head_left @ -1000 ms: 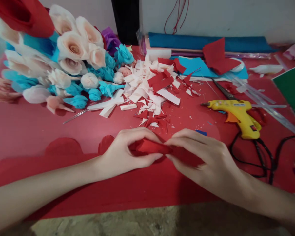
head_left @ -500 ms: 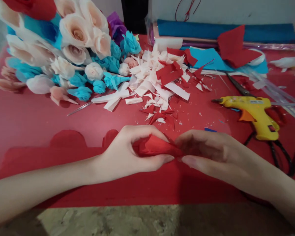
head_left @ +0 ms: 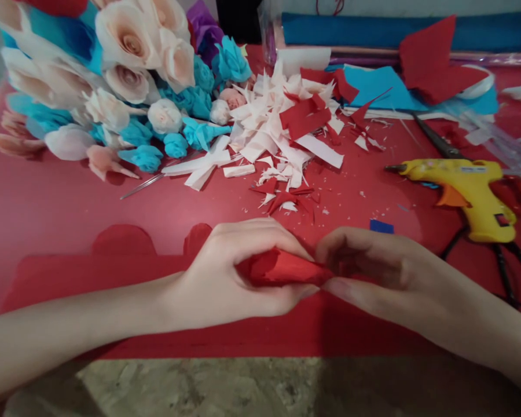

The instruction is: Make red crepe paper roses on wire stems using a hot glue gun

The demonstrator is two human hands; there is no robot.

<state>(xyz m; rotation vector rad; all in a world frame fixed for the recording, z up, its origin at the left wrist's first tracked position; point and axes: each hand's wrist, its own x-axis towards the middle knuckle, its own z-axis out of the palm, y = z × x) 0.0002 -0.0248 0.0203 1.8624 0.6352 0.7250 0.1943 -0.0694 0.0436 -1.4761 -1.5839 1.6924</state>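
Observation:
A rolled piece of red crepe paper (head_left: 286, 267) lies between my two hands, above the table's front edge. My left hand (head_left: 247, 272) is wrapped round its wide end, thumb below and fingers above. At the narrow right tip, the thumb and fingers of my right hand (head_left: 369, 269) pinch the paper; the curled fingers partly hide that tip. Under my forearms a red paper sheet (head_left: 69, 278) lies on the table, with rounded red paper petals (head_left: 124, 240) along its far edge.
Paper flowers (head_left: 130, 43) pile up at the back left. Paper scraps (head_left: 282, 121) heap in the middle. At the right lie a yellow glue gun (head_left: 464, 174) with a black cord, and scissors (head_left: 438, 139). A blue paper roll (head_left: 373, 32) stretches along the back.
The view has shifted slightly, so the glue gun appears further right. Both hands keep hold of the red paper, and the right fingertips have closed nearer to its tip.

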